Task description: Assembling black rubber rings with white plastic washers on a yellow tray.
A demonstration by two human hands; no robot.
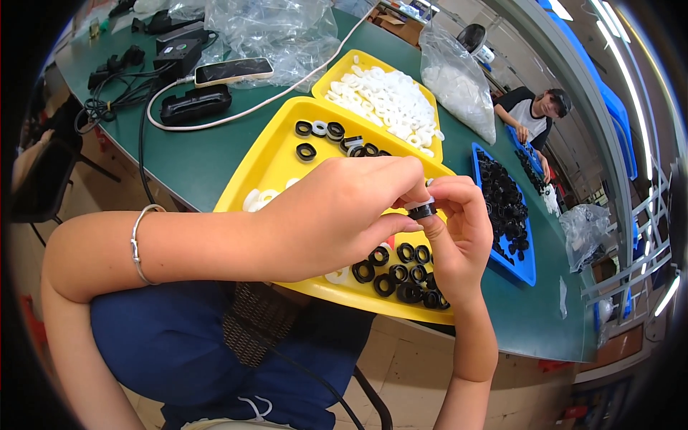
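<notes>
Over the yellow tray, both my hands meet at a black ring with a white ring against its upper side. My left hand reaches in from the left and pinches the pair between thumb and fingers. From the right, my right hand grips the same pair with thumb and bent fingers. Loose black rings lie in the tray's near right part. Several black and white rings lie along its far side, and white rings at its left. My left hand hides the tray's middle.
A second yellow tray heaped with white rings adjoins the far side. To the right is a blue tray of black parts. A phone with a white cable, a black case and plastic bags lie farther left. Another person works far right.
</notes>
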